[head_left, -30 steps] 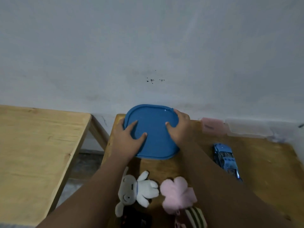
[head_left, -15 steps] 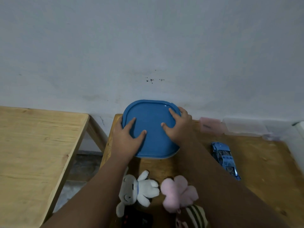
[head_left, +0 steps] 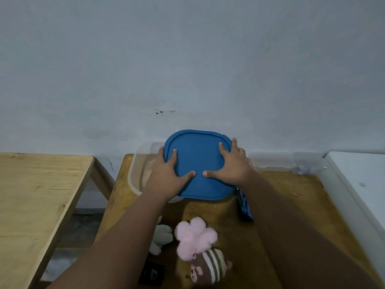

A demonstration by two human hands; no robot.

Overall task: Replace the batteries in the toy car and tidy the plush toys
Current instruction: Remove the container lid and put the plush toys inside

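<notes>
Shifted right since half a second ago, the blue lid [head_left: 198, 163] now uncovers the left part of a clear plastic container [head_left: 135, 174]. The left hand [head_left: 166, 176] and right hand [head_left: 231, 165] press on the lid's top, fingers [head_left: 174, 155] straight and spread, clenching nothing. The blue toy car [head_left: 244, 203] lies just beside the lid's near right corner, partly hidden by the right forearm. Nearer than the lid lie a pink flower plush [head_left: 195, 236], a striped plush [head_left: 210, 268] and a white plush [head_left: 161, 238], all on the wooden table [head_left: 281, 195].
</notes>
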